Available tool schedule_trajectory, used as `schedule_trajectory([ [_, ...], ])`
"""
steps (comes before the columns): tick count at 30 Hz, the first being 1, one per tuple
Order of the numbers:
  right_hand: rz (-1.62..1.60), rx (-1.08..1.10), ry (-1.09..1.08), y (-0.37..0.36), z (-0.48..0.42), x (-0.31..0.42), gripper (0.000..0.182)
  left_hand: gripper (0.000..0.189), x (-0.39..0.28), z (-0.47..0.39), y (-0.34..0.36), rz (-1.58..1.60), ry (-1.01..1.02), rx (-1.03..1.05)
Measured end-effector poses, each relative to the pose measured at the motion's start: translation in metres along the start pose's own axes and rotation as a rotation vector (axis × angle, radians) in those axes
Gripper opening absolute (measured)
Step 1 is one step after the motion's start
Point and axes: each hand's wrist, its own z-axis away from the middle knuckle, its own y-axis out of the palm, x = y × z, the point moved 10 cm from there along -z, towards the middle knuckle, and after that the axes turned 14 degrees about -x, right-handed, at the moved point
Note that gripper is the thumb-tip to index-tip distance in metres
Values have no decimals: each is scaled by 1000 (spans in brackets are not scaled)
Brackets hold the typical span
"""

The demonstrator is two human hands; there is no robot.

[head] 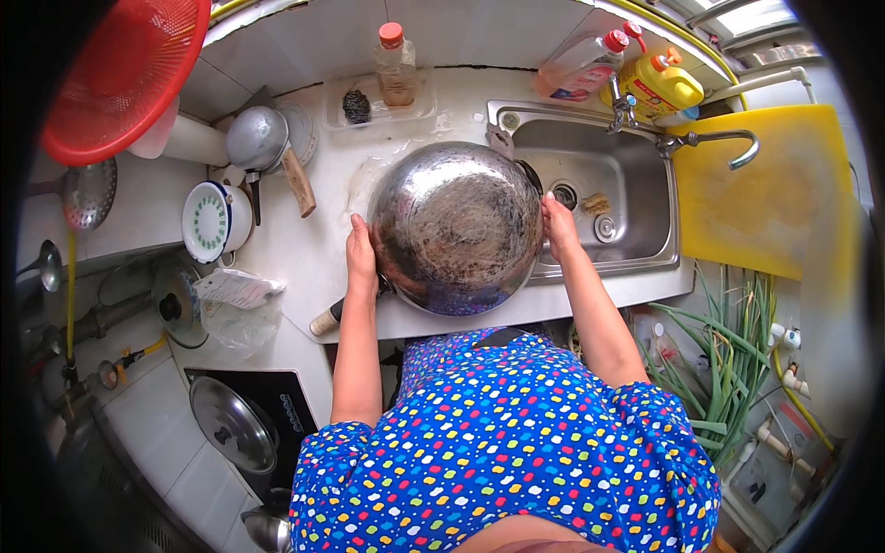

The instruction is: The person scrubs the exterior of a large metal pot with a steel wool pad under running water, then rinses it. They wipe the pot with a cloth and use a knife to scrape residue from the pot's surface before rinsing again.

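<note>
A large metal wok (pixel 456 228) is bottom-up before me, its scorched, scratched underside facing the camera. It covers part of the white countertop (pixel 304 269) and the left edge of the steel sink (pixel 632 159). My left hand (pixel 361 257) holds the wok's left side, thumb up along the edge. Gripping the opposite side is my right hand (pixel 559 225), over the sink and just below a dark loop handle (pixel 531 176). The wok's long handle (pixel 328 318) sticks out at the lower left, behind my left wrist. The wok's inside is hidden.
A sponge (pixel 596 203) and drain strainer (pixel 605 229) lie in the sink under the faucet (pixel 709 145). Left are a wooden-handled pan (pixel 257 138), an enamel bowl (pixel 207 221) and a plastic bag (pixel 238 304). A yellow cutting board (pixel 760 193) stands right, above green onions (pixel 733 359).
</note>
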Motion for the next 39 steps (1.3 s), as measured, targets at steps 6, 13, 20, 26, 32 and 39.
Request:
schedule_trajectory([
  [6, -432, 63, 224, -1, -33, -20, 45, 67, 0, 14, 8, 63, 91, 13],
  [13, -460, 131, 95, -32, 26, 16, 48, 51, -39, 69, 30, 47, 157, 139],
  [20, -599, 193, 46, -66, 25, -5, 45, 40, -37, -2, 57, -373, 160, 472],
  [26, -578, 142, 15, -64, 43, -4, 43, 53, -123, 9, 188, -789, 1470, 588],
  [32, -565, 27, -30, -56, 70, 25, 37, 40, -53, 15, 265, -819, 1849, 889],
  [39, -564, 64, -109, -65, 48, 16, 38, 24, -72, -32, 233, -1048, 1312, 792],
])
